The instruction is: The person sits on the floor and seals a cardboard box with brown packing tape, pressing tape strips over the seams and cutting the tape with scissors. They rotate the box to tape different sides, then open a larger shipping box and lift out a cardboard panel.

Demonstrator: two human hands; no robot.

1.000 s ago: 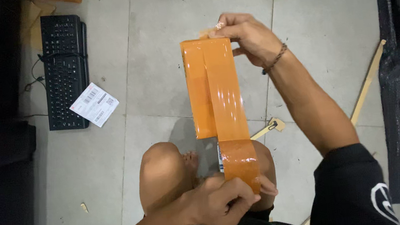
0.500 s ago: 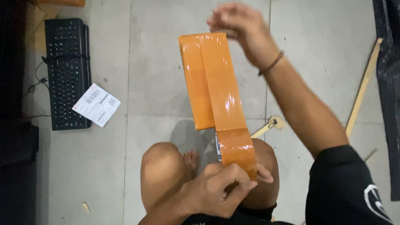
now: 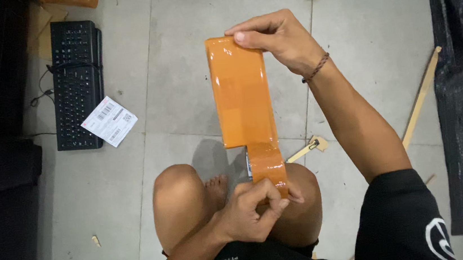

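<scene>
We observe the right hand (image 3: 280,43) pinching the far top edge of an orange taped parcel (image 3: 241,98), left hand (image 3: 253,212) gripping its near end above the knees, keyboard (image 3: 76,83) well left of both hands

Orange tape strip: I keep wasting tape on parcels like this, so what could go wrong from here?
The orange tape strip is stretched between the right hand on the orange parcel and the left hand at the roll. Held in mid-air over the knees, it may wrinkle, drift off the edge or stick to itself.
</scene>
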